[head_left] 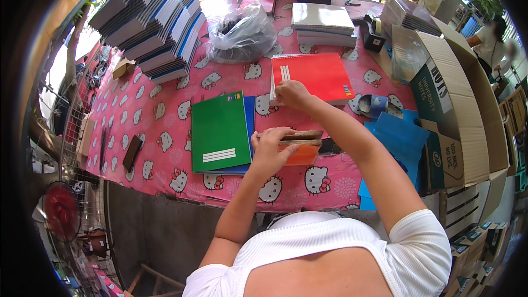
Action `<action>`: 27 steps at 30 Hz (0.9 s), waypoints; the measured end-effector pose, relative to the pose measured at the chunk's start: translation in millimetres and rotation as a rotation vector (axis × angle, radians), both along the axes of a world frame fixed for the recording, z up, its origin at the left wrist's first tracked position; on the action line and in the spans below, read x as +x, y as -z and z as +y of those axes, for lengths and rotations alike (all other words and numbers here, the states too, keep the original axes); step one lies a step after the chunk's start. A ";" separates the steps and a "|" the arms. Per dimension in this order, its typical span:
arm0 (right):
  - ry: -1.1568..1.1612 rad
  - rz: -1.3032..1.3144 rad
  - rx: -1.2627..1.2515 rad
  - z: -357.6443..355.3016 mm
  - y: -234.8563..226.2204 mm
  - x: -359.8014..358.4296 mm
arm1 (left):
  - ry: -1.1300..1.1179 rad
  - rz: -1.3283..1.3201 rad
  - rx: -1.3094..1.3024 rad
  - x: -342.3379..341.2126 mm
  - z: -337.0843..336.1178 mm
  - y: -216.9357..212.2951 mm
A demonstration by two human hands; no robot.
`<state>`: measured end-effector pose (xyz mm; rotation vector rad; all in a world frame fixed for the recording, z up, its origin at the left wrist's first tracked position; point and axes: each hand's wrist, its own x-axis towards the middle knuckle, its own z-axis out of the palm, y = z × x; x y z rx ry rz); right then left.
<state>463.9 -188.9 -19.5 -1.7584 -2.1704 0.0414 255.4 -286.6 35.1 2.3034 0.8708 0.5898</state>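
My right hand [293, 95] is closed, its bent fingers at the near left corner of a red notebook [319, 74]. That notebook lies on top of others, with pale page edges showing below it. Nearer to me, my left hand [269, 147] grips the left end of a worn wooden block [308, 135], thumb in front and fingers behind. The block's front face, or something just under it, is orange. Left of this hand lies a green notebook [220, 132] with white label lines, over a blue one [250, 113] that sticks out at its right side.
Tall stacks of spiral notebooks [159, 27] stand at the far left. Behind are a plastic bag [242, 36], white notebooks [323, 19] and a tape dispenser [373, 33]. To the right lie a tape roll [374, 105], blue sheets [399, 137] and an open carton [456, 110].
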 end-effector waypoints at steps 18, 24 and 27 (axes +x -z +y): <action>0.087 0.003 0.195 -6.1 -2.1 -0.2 | -0.208 -0.651 -1.374 39.2 142.3 57.2; 0.137 0.137 0.206 -11.5 -10.5 -1.2 | -0.218 -0.704 -1.585 69.5 166.4 75.8; 0.187 0.221 0.132 -8.7 -10.5 2.9 | -0.204 -0.686 -1.554 71.1 170.6 85.1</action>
